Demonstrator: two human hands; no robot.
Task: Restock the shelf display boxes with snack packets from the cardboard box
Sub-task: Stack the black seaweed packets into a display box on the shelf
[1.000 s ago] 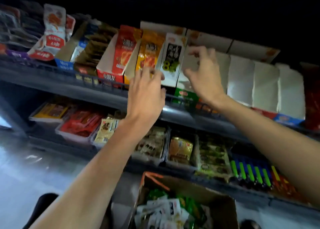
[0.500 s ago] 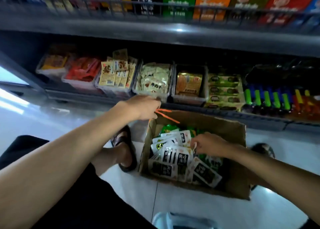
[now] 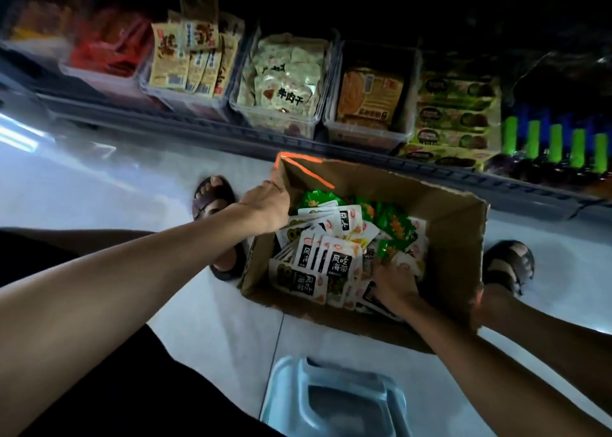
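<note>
- A pale blue stool (image 3: 334, 400) sits nearest, just short of the cardboard box (image 3: 460, 231), which stands open on the floor.
- The step looks like gathering a handful of the black-and-white snack packets (image 3: 337, 261). It would go best to take one kind only and square them into a stack all facing one way, so they drop upright into a display box. The green packets (image 3: 395, 226) can wait for a separate grab.
- The right hand (image 3: 394, 287) reaches in over the near wall, palm down, with its fingertips buried in the heap at the near right (whether they have closed on any packet, I cannot tell).
- The left hand (image 3: 265, 204), arm stretched out, curls its fingers over the box's far left corner and grips the cardboard. That is a sound brace against the box sliding as packets are pulled.
- Farthest, clear bins (image 3: 284, 82) of other snacks line the low shelf. The display boxes to be refilled are out of view.
</note>
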